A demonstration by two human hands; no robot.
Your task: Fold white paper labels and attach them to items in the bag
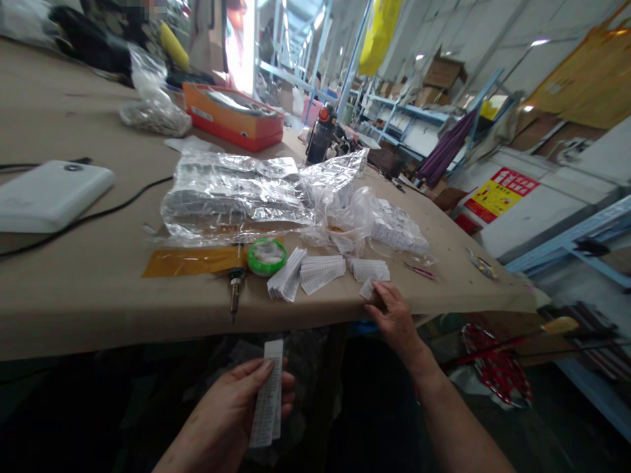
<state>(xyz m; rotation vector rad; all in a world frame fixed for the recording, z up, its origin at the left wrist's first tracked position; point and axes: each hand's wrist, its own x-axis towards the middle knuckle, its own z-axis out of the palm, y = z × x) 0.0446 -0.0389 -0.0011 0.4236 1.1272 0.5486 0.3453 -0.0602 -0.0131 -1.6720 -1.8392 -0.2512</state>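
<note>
Along the front edge of the brown-covered table (pixel 98 299) you have three piles of thin white printed strips: a slanted left pile (pixel 286 276), a fanned middle pile (pixel 321 272) and a right pile (pixel 369 269); they probably sit there for short reach, split to stay separate; the metal-tipped, dark-collared tool (pixel 235 292) points over that edge, perhaps keeping its tip off the cover; your left hand (pixel 236 401), below the edge, has its grip closed round a few white printed strips (pixel 265 407), held lengthwise (seemingly to keep them aligned); your right hand's (pixel 397 315) grip is slightly parted, fingertips touching a loose strip (pixel 367 290) before the right pile; whether it is pinched, I cannot tell.
</note>
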